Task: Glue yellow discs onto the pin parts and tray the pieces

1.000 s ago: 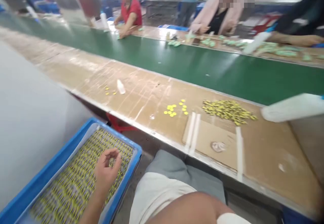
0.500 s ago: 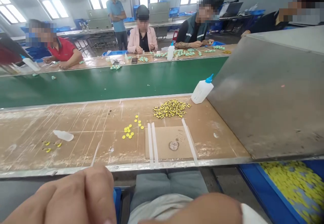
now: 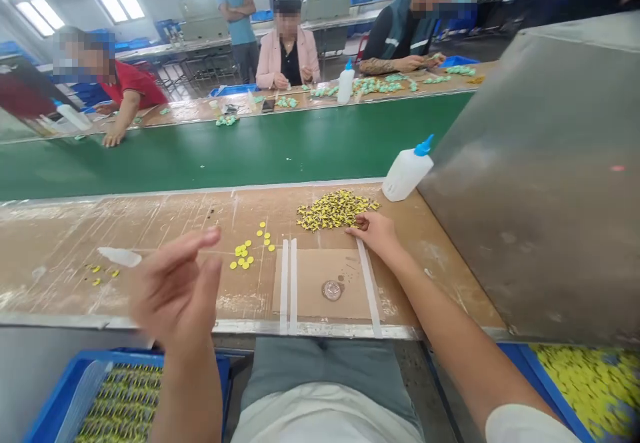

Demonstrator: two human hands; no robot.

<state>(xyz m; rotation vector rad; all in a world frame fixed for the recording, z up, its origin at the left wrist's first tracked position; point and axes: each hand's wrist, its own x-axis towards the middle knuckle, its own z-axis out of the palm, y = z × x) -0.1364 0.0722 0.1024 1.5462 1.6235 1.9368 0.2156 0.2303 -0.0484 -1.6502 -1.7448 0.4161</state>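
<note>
My right hand (image 3: 376, 231) reaches to the right front edge of a heap of small yellow-and-black pieces (image 3: 330, 211). Its thumb and forefinger close around a piece there, partly hidden by the fingers. My left hand (image 3: 175, 286) is raised over the front of the table, somewhat blurred, thumb and forefinger apart with nothing visible between them. Several flat yellow discs (image 3: 243, 251) lie between that hand and the heap. A cardboard sheet (image 3: 310, 296), crossed by white tape strips, is in front of me and bears a small round dish (image 3: 332, 290).
A white bottle with a blue tip (image 3: 407, 175) stands beside a metal housing (image 3: 500, 183) on the right. Another small bottle (image 3: 120, 256) lies at left. Blue bins (image 3: 65, 376) of yellow pieces flank my legs. Co-workers sit beyond the green belt (image 3: 250, 153).
My right hand has gone forward from the bottom of the view to the heap. My left hand has lifted and turned, its fingers now apart. Across the belt, a co-worker's arm has reached onto it.
</note>
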